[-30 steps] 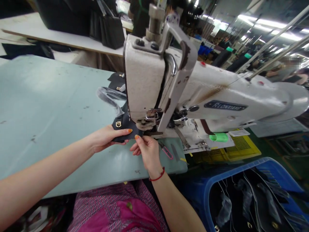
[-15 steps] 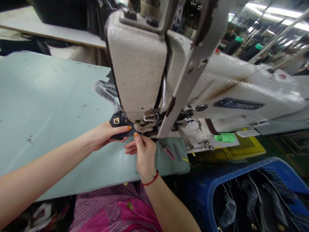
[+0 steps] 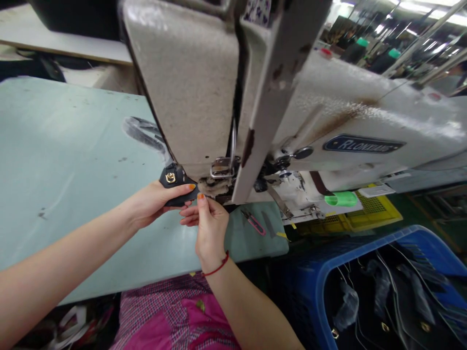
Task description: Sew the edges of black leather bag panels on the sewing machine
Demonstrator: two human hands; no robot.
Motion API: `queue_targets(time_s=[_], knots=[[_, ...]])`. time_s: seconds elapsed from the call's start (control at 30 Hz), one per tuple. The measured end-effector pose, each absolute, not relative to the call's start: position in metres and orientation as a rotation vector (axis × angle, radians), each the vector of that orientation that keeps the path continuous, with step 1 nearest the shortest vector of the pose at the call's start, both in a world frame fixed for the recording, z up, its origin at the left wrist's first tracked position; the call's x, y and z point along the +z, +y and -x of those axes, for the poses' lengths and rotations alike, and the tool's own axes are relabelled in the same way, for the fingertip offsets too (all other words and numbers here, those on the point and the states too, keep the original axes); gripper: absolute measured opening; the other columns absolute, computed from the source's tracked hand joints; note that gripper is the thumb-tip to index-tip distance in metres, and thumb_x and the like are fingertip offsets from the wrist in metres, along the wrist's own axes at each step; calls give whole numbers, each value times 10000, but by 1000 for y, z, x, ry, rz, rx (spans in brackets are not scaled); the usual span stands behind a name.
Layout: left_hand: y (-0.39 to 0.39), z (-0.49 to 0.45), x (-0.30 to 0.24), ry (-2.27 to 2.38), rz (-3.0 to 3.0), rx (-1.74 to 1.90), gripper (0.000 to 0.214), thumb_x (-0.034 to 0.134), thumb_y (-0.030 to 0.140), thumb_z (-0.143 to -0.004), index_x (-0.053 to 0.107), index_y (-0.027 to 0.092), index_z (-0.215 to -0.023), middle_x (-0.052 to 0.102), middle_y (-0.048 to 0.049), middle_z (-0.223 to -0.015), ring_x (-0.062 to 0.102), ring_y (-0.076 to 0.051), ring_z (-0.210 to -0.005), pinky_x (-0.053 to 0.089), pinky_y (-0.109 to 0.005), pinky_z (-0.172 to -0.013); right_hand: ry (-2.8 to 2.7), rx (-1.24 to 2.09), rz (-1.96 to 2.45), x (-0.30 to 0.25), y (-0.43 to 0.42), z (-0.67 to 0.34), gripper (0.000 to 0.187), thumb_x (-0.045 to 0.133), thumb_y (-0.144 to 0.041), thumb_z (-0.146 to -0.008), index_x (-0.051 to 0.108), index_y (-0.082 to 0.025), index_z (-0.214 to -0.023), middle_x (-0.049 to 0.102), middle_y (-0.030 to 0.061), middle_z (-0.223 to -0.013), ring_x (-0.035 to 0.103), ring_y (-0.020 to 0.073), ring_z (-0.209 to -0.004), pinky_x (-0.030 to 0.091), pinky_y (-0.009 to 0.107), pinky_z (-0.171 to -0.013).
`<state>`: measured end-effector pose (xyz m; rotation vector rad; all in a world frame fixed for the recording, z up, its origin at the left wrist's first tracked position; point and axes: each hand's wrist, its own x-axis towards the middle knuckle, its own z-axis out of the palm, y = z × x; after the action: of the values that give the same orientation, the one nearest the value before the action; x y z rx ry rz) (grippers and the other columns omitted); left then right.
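A dark leather piece (image 3: 175, 183) with a gold buckle lies under the presser foot (image 3: 215, 184) of a white industrial sewing machine (image 3: 189, 73). My left hand (image 3: 155, 204) grips it from the left, with the fingertips on its top face. My right hand (image 3: 209, 228) pinches its lower edge close to the foot. The needle area is partly hidden by the machine's head and the foot.
Pink-handled thread snips (image 3: 253, 222) lie on the pale green table (image 3: 73, 146). A plastic-wrapped piece (image 3: 144, 131) sits behind the machine. A blue crate (image 3: 365, 262) of dark bag parts stands at lower right, beside a yellow mesh tray (image 3: 375, 216).
The view has drawn closer to the machine, so its head looks larger. Both hands stay on the leather piece, shifted slightly left in the picture along with the presser foot.
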<state>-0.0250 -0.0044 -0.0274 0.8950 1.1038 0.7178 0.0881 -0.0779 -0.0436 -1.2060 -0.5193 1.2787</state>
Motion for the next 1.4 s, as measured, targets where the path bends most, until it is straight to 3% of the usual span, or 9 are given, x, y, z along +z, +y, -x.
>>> queue_targets(time_s=[0.5, 0.8, 0.97, 1.2, 1.27, 1.4], knots=[[-32, 11, -20, 1224, -633, 958, 325, 877, 254, -557, 689, 103, -774, 722, -45, -706, 639, -139, -579, 518, -213, -533, -493, 1277, 1201, -40, -76, -88, 391, 550, -484, -866, 608, -168, -644, 640, -15, -496, 524, 85, -344, 415, 180, -367], [-75, -24, -21, 1185, -430, 1278, 288, 854, 284, -612, 715, 126, -808, 738, -26, -848, 646, -124, -708, 535, -229, -712, -645, 1298, 1270, -31, -81, -112, 410, 562, -469, -857, 558, -181, -565, 566, -45, -420, 421, 65, -314, 337, 178, -352], [-99, -59, -26, 1171, -298, 1465, 408, 811, 340, -684, 712, 176, -1044, 717, -54, -1125, 667, -179, -954, 508, -302, -917, -750, 1294, 1330, -29, -82, -129, 452, 570, -478, -848, 514, -184, -509, 523, -50, -395, 383, 59, -314, 312, 188, -370], [-118, -102, -25, 1212, -187, 1504, 372, 737, 405, -767, 682, 220, -1085, 676, -71, -1236, 597, -246, -1194, 461, -346, -1036, -998, 1234, 1362, -27, -81, -158, 488, 569, -485, -873, 480, -182, -502, 464, -58, -416, 384, 61, -370, 303, 194, -415], [-117, -110, -26, 1212, -190, 1466, 377, 707, 433, -787, 673, 222, -1098, 672, -77, -1240, 579, -255, -1225, 440, -361, -1065, -1046, 1191, 1357, -25, -87, -166, 419, 574, -459, -883, 550, -173, -577, 475, -59, -457, 415, 67, -409, 324, 191, -438], [-135, -109, -32, 1213, -296, 1350, 409, 680, 468, -791, 687, 230, -1123, 661, -95, -1258, 544, -275, -1271, 416, -392, -1088, -1085, 1023, 1465, -32, -108, -194, 295, 556, -429, -908, 676, -163, -953, 554, -39, -569, 493, 106, -486, 401, 214, -484]])
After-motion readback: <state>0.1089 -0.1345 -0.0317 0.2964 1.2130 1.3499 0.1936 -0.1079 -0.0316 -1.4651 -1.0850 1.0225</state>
